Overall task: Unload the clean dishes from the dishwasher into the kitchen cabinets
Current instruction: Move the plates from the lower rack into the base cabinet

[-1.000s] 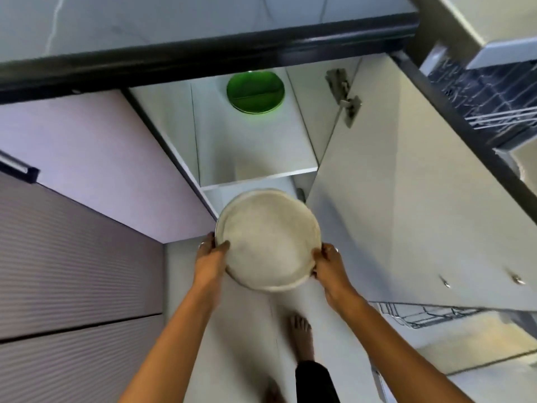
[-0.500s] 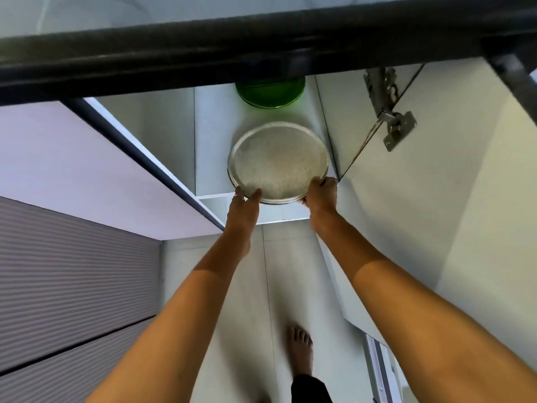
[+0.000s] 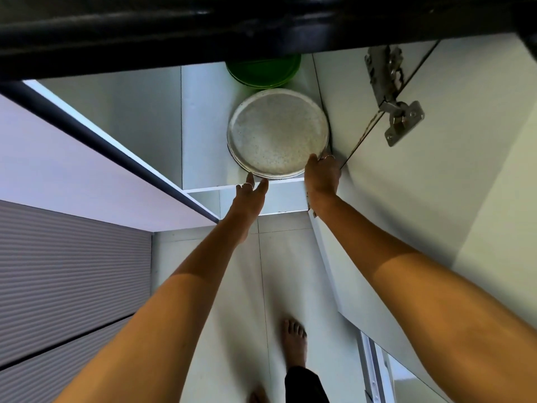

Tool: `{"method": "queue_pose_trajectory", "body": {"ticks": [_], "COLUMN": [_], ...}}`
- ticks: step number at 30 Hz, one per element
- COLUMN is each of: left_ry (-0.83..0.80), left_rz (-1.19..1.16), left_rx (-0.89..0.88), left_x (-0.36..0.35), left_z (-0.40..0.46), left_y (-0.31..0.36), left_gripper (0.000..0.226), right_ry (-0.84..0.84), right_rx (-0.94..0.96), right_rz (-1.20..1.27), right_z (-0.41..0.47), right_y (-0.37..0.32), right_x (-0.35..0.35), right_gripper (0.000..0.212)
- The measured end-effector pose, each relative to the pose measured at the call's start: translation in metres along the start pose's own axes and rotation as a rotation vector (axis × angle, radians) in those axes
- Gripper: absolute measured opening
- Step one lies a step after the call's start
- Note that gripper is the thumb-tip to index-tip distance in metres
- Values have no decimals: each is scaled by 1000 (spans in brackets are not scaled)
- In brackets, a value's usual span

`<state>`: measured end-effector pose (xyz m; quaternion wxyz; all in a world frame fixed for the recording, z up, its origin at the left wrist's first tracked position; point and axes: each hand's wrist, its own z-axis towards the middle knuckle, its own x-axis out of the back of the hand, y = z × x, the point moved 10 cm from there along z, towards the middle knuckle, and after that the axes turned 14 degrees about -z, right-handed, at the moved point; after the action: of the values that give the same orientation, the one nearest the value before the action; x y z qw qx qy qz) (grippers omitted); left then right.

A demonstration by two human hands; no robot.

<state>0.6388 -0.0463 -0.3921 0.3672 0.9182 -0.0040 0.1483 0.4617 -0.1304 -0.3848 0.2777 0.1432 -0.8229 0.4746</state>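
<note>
- Cabinet shelf (image 3: 203,158), frame centre, is bearing the speckled plate (image 3: 277,138) before green plates (image 3: 263,72).
- Left hand (image 3: 250,196): fingers spread, clear of rim.
- Right hand (image 3: 321,175): fingers gripping rim; plate's near edge is nearing shelf lip, risking tipping.

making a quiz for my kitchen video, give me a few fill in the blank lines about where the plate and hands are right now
1. The speckled plate lies on the cabinet ____.
2. Behind it sits a stack of ____ plates.
3. The ____ hand grips the plate's rim.
4. The left hand is ____, off the rim.

Missing words: shelf; green; right; open
</note>
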Motion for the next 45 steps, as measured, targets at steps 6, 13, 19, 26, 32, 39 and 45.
{"method": "queue_pose_trajectory", "body": {"ticks": [6, 13, 19, 26, 32, 39, 45], "left_ry": [-14, -126, -123, -244, -468, -646, -730], "left_rz": [36, 77, 256, 416, 659, 771, 812], "left_rx": [-11, -31, -17, -26, 14, 52, -24], "left_x": [1, -16, -25, -68, -139, -264, -368], "left_z": [-10, -68, -121, -195, -249, -299, -318], "left_y": [-1, -34, -68, -115, -183, -206, -164], "left_gripper": [55, 56, 55, 56, 50, 51, 50], "right_ry": [-205, -212, -245, -592, -861, -844, -648], "right_rx": [47, 20, 26, 52, -111, -123, -222], "right_rz": [114, -37, -84, -509, -577, -703, -625], "right_z": [-15, -58, -131, -216, -278, -257, -188], "right_y": [-5, 26, 77, 162, 270, 357, 394], "right_x": [-12, 8, 34, 34, 51, 145, 252], "right_gripper": [50, 51, 50, 50, 36, 32, 37]}}
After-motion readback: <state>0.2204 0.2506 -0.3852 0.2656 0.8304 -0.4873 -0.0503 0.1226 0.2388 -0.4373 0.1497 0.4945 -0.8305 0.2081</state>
